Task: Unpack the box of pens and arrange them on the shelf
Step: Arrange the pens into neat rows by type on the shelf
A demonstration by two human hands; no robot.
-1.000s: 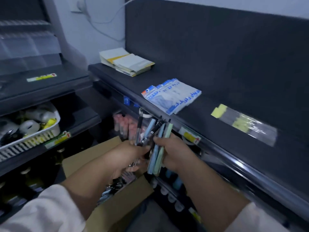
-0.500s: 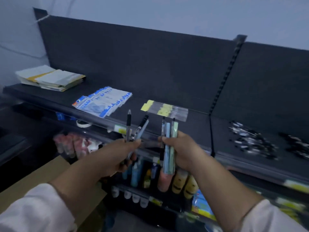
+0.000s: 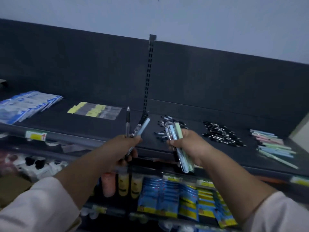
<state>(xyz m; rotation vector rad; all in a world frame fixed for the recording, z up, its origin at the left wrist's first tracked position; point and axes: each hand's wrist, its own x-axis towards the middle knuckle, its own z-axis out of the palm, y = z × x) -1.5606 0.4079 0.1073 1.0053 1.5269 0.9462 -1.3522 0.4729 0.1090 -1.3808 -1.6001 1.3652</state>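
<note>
Two bare hands in white sleeves reach forward over a dark shop shelf, each gripping some pens. The left hand is curled round a fan of pens: a clear one with a black grip stands almost upright, while a black one and a pale blue one lean to the right. The right hand is closed round a tight bunch of pens, mostly pale blue and pale green, their tops pointing up and away and their lower ends sticking out below the palm. Both hands hover at the front edge of the shelf, apart from each other. Three separate heaps lie on the shelf to the right: clear pens partly hidden behind the right hand, black pens beside them, and pastel pens in pink, green and blue farthest right. To the left on the same shelf lie clear sleeves with yellow labels and, farther left, a spread of blue and white packets. Below, between the forearms, a lower shelf holds yellow tubes and blue and yellow packs.
</note>
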